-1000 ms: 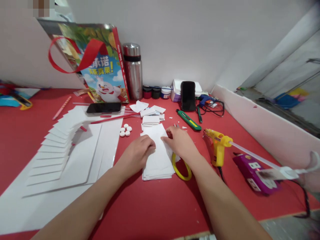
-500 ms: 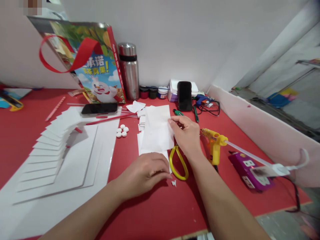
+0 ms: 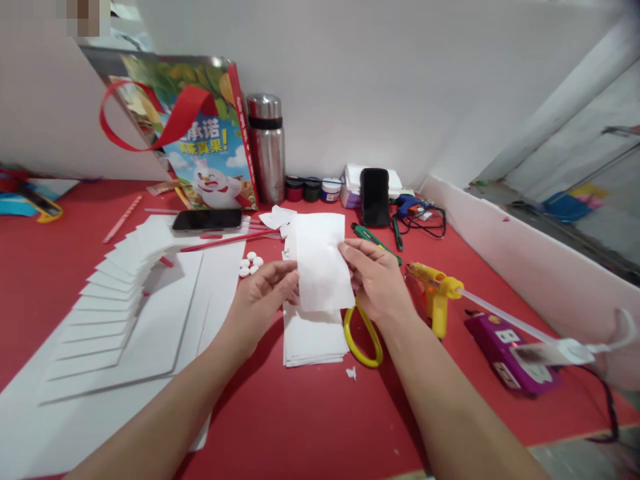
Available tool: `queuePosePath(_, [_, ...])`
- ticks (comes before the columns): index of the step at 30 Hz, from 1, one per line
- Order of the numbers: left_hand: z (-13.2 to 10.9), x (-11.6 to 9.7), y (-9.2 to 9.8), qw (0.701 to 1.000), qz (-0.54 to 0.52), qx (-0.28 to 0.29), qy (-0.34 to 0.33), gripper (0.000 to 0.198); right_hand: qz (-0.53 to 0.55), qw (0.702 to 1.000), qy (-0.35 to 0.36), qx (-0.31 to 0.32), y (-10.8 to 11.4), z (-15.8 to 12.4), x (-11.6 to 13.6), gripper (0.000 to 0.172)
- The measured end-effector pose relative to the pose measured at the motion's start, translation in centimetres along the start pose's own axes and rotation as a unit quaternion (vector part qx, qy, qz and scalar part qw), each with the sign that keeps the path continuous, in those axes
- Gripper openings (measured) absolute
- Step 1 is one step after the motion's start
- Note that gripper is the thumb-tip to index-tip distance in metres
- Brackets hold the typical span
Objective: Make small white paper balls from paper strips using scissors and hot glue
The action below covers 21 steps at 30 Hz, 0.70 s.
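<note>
A white foam sheet (image 3: 320, 267) is held up above the red table (image 3: 310, 413) between both hands. My left hand (image 3: 265, 293) pinches its left edge and my right hand (image 3: 377, 280) grips its right edge. Under it lies a stack of similar white sheets (image 3: 313, 337). Yellow-handled scissors (image 3: 363, 337) lie just right of the stack, partly under my right wrist.
A white stepped foam model (image 3: 115, 300) lies at left, with small white discs (image 3: 250, 263) beside it. A yellow glue gun (image 3: 437, 293), a purple power strip (image 3: 510, 353), a green knife (image 3: 375, 240), two phones, a steel flask (image 3: 267, 147), paint pots and a printed gift bag (image 3: 200, 133) stand around.
My right hand lifted one sheet off the stack. My left hand left the stack, dropped toward me, then came up and took the sheet's left edge.
</note>
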<state>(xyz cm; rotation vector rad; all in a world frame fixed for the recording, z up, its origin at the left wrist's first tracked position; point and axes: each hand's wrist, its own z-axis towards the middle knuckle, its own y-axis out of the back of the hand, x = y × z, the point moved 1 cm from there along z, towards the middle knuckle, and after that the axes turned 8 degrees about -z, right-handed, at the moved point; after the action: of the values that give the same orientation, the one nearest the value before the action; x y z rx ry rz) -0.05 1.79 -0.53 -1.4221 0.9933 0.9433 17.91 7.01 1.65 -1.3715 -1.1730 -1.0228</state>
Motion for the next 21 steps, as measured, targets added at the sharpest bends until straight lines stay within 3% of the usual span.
queuePosePath(5, [-0.1,-0.1,0.1,0.992,-0.1,0.017,0.079,0.036,-0.122,0.991,-0.026,0.04,0.2,0.3,-0.9,0.02])
queuePosePath(8, [0.2,-0.3,0.6,0.983,-0.132,0.029,0.128,0.032,-0.267,0.962,-0.015,0.054,0.5,0.6,-1.8,0.018])
queuePosePath(11, [0.7,-0.2,1.1,0.974,-0.155,0.003,0.167,0.03,-0.358,0.933,0.018,0.045,0.8,0.9,-2.0,0.023])
queuePosePath(13, [1.0,0.0,1.3,0.971,-0.154,-0.022,0.183,0.028,-0.46,0.885,0.07,0.019,0.9,0.8,-1.6,0.029])
queuePosePath(15, [1.1,0.1,1.5,0.969,-0.155,-0.034,0.189,0.026,-0.574,0.811,0.112,0.003,1.0,0.6,-0.9,0.027])
queuePosePath(17, [1.1,0.2,1.6,0.966,-0.165,-0.034,0.196,0.025,-0.625,0.774,0.097,0.025,1.0,0.3,-0.3,0.026])
queuePosePath(19, [1.0,0.2,1.6,0.962,-0.172,-0.038,0.21,0.022,-0.608,0.789,0.03,0.082,0.8,-0.1,-0.2,0.034])
queuePosePath(21, [0.9,0.3,1.6,0.958,-0.176,-0.039,0.221,0.018,-0.546,0.825,-0.047,0.141,0.5,-0.5,-0.5,0.037])
